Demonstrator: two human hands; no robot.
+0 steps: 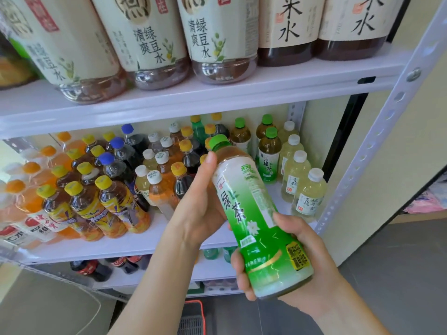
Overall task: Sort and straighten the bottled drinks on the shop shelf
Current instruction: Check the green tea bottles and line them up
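White metal rack (pixel 360 160), upper shelf (pixel 169 97) carrying large pale-labelled bottles (pixel 150 39) and two dark bottles (pixel 287 32), middle shelf (pixel 121 245) crowded with yellow-capped tea bottles (pixel 79 201), orange drinks (pixel 29 201), white-capped pale bottles (pixel 309 192) at right, cola bottles (pixel 89 267) on the shelf below.

The tea bottle (pixel 256 221) is clear plastic wrapped in a glossy green-and-white film label under a smooth plastic cap (pixel 219 141), the shelf board (pixel 242 93) is smooth, faintly shiny white, its upright post (pixel 367 151) is painted perforated metal, and the floor (pixel 399 274) is matt grey.
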